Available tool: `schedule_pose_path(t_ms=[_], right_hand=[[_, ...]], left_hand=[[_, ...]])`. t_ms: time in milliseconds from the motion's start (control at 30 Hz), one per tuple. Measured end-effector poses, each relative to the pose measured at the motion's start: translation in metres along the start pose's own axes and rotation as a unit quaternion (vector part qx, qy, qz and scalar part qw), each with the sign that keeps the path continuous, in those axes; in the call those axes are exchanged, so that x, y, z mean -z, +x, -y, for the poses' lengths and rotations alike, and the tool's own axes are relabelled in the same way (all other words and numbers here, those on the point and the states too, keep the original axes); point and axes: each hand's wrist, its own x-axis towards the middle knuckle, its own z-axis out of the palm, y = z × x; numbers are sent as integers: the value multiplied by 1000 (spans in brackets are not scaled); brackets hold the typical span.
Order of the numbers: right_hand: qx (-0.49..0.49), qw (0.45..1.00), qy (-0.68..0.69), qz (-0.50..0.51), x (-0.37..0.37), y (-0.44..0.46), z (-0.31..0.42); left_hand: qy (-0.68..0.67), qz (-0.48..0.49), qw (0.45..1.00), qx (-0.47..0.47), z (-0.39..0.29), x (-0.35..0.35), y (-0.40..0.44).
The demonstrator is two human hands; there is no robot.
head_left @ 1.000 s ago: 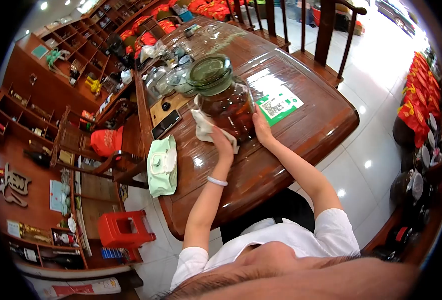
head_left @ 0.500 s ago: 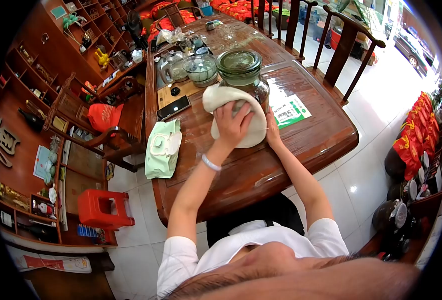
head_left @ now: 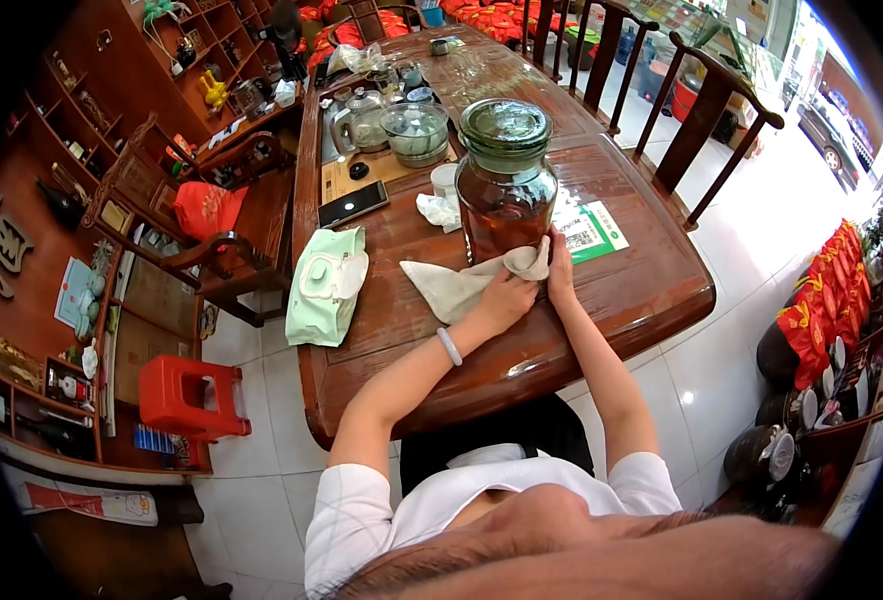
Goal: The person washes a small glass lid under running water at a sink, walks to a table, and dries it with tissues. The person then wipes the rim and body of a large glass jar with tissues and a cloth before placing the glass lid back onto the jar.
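Observation:
A large lidded glass jar (head_left: 507, 205) with dark reddish-brown contents stands upright on the wooden table. My left hand (head_left: 508, 303) is closed on an off-white cloth (head_left: 450, 287) and presses a bunched part of it against the jar's lower front. The rest of the cloth spreads leftward on the tabletop. Against the jar's lower right side rests my right hand (head_left: 561, 270), steadying it beside the bunched cloth; its fingertips are partly hidden. To the left lies a green pack of wipes (head_left: 324, 290), and behind it a phone (head_left: 354, 204).
Behind the jar's left side are crumpled tissue (head_left: 439, 211), a glass bowl (head_left: 417, 135) and a glass teapot (head_left: 362, 125). A green-and-white card (head_left: 592, 232) lies right of the jar. Wooden chairs (head_left: 697, 130) line the far side; a red stool (head_left: 194, 397) stands on the floor at left.
My left hand and the cloth have moved down from the jar's upper front to its lower front, uncovering its body. The cloth is now bunched. My right hand stays at the jar's right side.

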Motion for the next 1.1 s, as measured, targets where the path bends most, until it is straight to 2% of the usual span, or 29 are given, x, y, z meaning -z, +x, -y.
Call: schedule_pose_path(t_ms=[167, 233, 267, 333, 367, 400, 433, 500, 567, 667, 700, 767, 800, 900, 1100], right_hand=[[57, 998, -8, 19, 6, 2, -10], [72, 997, -26, -1, 7, 5, -14], [74, 997, -27, 8, 5, 3, -11], [63, 997, -34, -16, 0, 1, -7], [56, 997, -54, -14, -11, -9, 14], [58, 997, -52, -10, -13, -9, 14], [68, 996, -62, -8, -13, -9, 12], [89, 993, -83, -10, -12, -6, 7], [109, 988, -105, -19, -8, -3, 1], [121, 988, -97, -23, -4, 3, -12], [97, 986, -127, -48, -8, -3, -1], [111, 983, -134, -53, -8, 0, -5], [121, 981, -143, -50, -10, 1, -5], [106, 982, -144, -53, -5, 1, -11], [124, 974, -188, -39, -4, 5, -20]], left_hand=[[-76, 20, 995, 55, -6, 17, -12], [-128, -3, 978, 166, -5, 21, -23], [-122, -9, 978, 171, -1, 24, -28], [-167, -51, 940, 292, 12, 32, -38], [-163, -53, 940, 294, 21, 36, -38], [-395, -136, 803, 425, 35, 41, -32], [-590, -206, 590, 512, 50, 45, -26], [-613, -287, 519, 523, 74, 81, 3], [-680, -352, 444, 466, 88, 119, 40], [-631, -375, 503, 456, 117, 111, 77], [-636, -370, 504, 453, 127, 99, 83], [-649, -260, 566, 437, 138, 80, 96], [-670, -178, 554, 462, 141, 81, 96], [-719, -119, 522, 443, 142, 84, 94], [-789, -187, 422, 405, 118, 85, 70]])
